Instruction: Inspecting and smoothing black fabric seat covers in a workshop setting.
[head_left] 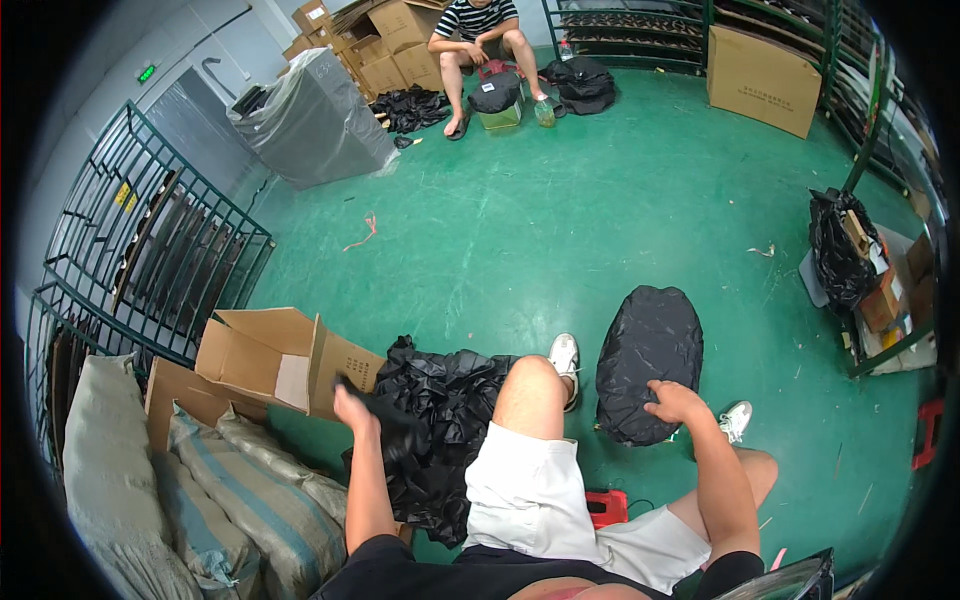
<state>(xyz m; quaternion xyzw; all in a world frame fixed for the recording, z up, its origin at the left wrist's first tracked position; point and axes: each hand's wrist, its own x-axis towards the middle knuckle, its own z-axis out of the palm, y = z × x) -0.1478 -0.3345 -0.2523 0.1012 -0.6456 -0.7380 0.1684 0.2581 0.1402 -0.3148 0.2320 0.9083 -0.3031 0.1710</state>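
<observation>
Fingers of the left hand [352, 408] close around a black bag [385, 415] lifted off the heap of black bags [450, 400] at the seated person's left knee, while the right hand [675, 400] rests with fingers spread and loosely curled on a stuffed black sack [648, 355] standing on the green floor [560, 230] just right of that heap. One white shoe [565, 355] sits between heap and sack; a second [737, 420] pokes out just right of the sack. Left of the heap lies one open brown carton [265, 355], flaps up, with a pale square patch on its side, and striped grey woven sacks [260, 490] are stacked below it. A dark green wire rack [150, 250] curves along the wall beyond the carton. Wide open floor stretches from the heap to the far wall, where another person [480, 40] sits among stacked brown boxes [385, 40] and a grey plastic-wrapped pallet [315, 120]. One large plain carton [762, 78] stands far right of that person, and a small green sign [146, 73] glows on the wall above the rack. A red stool [606, 506] shows beneath the white shorts.
</observation>
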